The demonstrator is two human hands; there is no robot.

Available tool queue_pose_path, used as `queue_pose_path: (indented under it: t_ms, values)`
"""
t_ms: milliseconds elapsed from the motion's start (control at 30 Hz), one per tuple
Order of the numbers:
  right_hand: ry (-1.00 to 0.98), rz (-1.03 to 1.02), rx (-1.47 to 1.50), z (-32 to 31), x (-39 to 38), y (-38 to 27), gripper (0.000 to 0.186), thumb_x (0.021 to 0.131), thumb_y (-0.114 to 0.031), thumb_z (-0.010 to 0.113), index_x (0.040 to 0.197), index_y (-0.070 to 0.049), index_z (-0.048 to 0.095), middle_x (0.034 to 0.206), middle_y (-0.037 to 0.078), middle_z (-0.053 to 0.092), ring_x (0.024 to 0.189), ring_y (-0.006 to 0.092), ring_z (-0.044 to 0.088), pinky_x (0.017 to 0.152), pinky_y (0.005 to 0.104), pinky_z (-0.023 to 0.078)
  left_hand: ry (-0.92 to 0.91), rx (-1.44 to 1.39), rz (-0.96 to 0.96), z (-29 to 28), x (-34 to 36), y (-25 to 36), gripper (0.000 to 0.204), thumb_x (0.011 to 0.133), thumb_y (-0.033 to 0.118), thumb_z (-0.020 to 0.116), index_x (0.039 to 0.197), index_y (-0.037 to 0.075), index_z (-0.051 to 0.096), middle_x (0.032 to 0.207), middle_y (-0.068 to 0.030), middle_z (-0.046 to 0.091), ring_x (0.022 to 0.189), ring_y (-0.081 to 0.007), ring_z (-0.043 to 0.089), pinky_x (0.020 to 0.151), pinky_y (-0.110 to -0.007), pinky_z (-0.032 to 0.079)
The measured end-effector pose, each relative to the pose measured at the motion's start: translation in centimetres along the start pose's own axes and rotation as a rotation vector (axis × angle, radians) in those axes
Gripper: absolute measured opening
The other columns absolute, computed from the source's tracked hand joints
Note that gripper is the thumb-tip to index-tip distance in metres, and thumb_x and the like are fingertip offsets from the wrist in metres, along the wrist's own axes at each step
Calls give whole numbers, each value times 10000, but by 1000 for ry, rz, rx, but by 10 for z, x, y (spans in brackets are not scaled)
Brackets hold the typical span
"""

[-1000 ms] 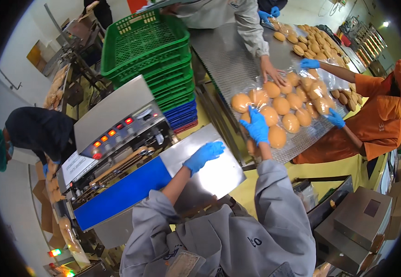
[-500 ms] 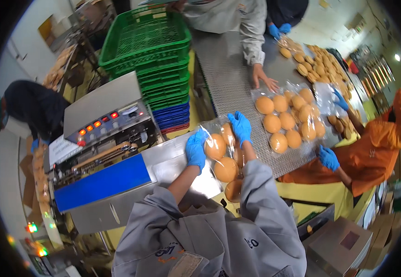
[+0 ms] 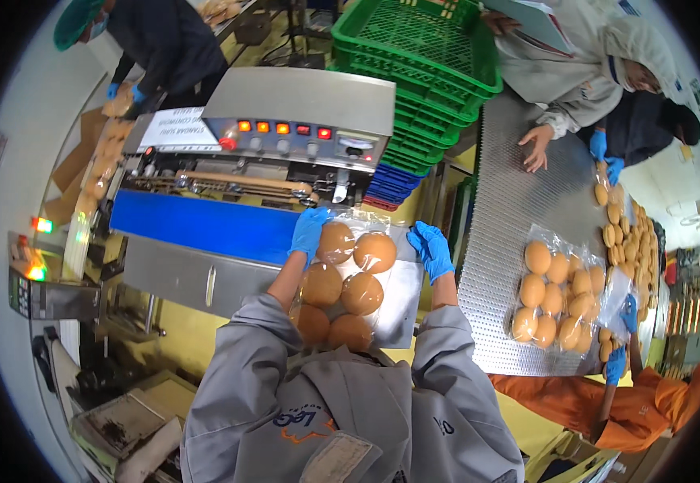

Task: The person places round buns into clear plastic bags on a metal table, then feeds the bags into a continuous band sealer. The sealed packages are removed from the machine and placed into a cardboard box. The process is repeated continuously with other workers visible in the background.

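A clear plastic bag of round brown buns (image 3: 342,278) lies on the metal plate (image 3: 399,310) in front of me, the buns in two columns. My left hand (image 3: 308,233), in a blue glove, is closed on the bag's upper left corner, beside the end of the blue belt (image 3: 205,225). Just right of the bag, my right hand (image 3: 431,251), also gloved in blue, appears apart from it, with its fingers loosely bent and spread. The bag's upper edge lies flat below the sealing machine (image 3: 293,121), whose buttons glow orange and red.
Green crates (image 3: 418,48) are stacked beyond the machine, above blue and red ones. On the perforated metal table (image 3: 487,322) at right lie bagged buns (image 3: 559,294) and a pile of loose ones (image 3: 627,241). Co-workers stand around it; another person (image 3: 165,48) works at far left.
My view has turned left toward the sealing machine. The bag of buns has come round to lie squarely beside the blue belt. My right hand has come off the bag; my left still grips it.
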State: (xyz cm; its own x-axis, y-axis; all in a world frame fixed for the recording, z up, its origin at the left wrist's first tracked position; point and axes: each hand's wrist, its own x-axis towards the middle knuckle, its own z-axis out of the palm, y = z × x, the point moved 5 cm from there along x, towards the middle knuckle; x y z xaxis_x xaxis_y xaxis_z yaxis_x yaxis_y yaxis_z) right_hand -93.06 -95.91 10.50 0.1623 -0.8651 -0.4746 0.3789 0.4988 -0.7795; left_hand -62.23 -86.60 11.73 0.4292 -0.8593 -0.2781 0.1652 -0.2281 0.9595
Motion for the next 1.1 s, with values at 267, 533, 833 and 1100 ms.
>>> queue_pose_path:
  t_ms: [267, 533, 833, 1100]
  values:
    - [-436, 446, -229, 18, 40, 23, 235, 864, -125, 610, 1033, 36, 634, 916, 98, 680, 705, 150, 625, 631, 257, 536, -300, 343, -153, 0, 19, -3, 290, 894, 232, 537, 1045, 27, 676, 1026, -96, 674, 902, -149, 614, 826, -292, 474]
    - [-267, 326, 160, 41, 49, 31, 192, 869, 4, 489, 1020, 107, 552, 976, 220, 635, 879, 298, 651, 797, 355, 570, -259, -168, -213, 2, 14, 2, 278, 875, 241, 608, 1026, 16, 672, 958, -50, 672, 844, -129, 616, 754, -276, 487]
    - [101, 71, 135, -8, 43, 20, 208, 879, -60, 546, 1049, 47, 598, 1009, 170, 658, 865, 270, 660, 793, 381, 560, -114, 40, -80, 34, -4, 9, 299, 898, 232, 492, 1002, 24, 679, 974, -73, 677, 862, -151, 625, 784, -292, 489]
    - [18, 55, 207, -7, 40, 21, 134, 853, -43, 591, 961, 26, 632, 935, 147, 674, 825, 256, 665, 743, 371, 568, -73, -90, -78, 29, 3, 7, 304, 913, 211, 468, 978, 7, 684, 959, -82, 684, 863, -154, 620, 795, -299, 486]
